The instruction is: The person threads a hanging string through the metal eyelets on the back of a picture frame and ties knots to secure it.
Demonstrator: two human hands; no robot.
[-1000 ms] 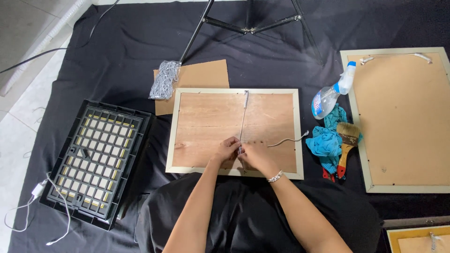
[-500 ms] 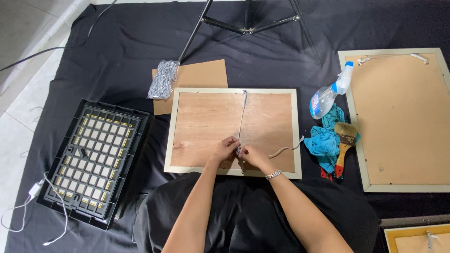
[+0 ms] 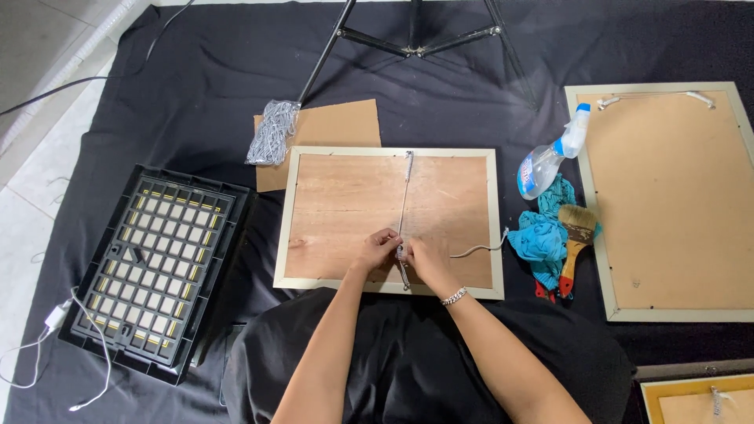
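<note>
A picture frame (image 3: 292, 212) lies face down on the black cloth, its brown backing board up. A thin grey cord (image 3: 405, 196) runs from the top edge down the middle of the board. My left hand (image 3: 377, 248) and my right hand (image 3: 422, 259) meet near the frame's lower edge, both pinching this cord, fingers closed around it. A loose end of the cord (image 3: 479, 250) trails off to the right across the board. A bracelet sits on my right wrist.
A black grid tray (image 3: 157, 267) lies at the left with white cables. A bag of cord (image 3: 272, 132) and cardboard (image 3: 338, 126) sit behind the frame. Spray bottle (image 3: 546, 161), blue rag (image 3: 543, 235) and brush (image 3: 573, 243) lie at right, beside another frame back (image 3: 667, 196). Tripod legs (image 3: 408, 39) stand behind.
Both hands have stayed at the cord near the lower edge, with only small finger movements. The loose cord end has shifted slightly on the right.
</note>
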